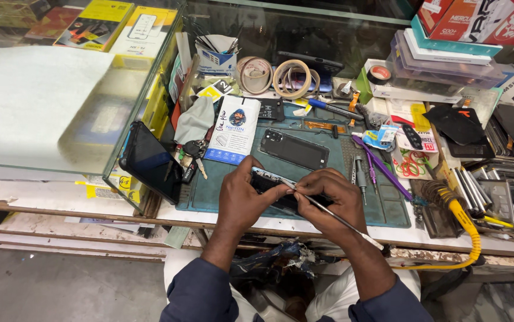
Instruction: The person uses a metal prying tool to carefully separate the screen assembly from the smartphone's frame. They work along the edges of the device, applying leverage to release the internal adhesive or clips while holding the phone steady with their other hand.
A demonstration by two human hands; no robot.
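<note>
We see a teal rubbery work mat [221, 194] lying flat on a pale, worn bench, and on its near edge, at six o'clock, a dark opened phone [272, 186] with a glinting metal frame. Our left hand [242, 200] is curled nearly closed, thumb and fingers pinching the phone's left end against the mat. Our right hand [334, 200] is closed in a pen-like grip on a thin metal tool [328, 213], its slim shaft slanting toward four o'clock and its tip touching the phone's upper edge between both hands. Just beyond, at twelve o'clock, lies a glossy black back cover [294, 149], flat and rectangular. At ten o'clock a dark slab-shaped phone [149, 161] leans against a glass case [90, 137]; at three o'clock a coiled yellow cable [468, 229] curves off the bench.
</note>
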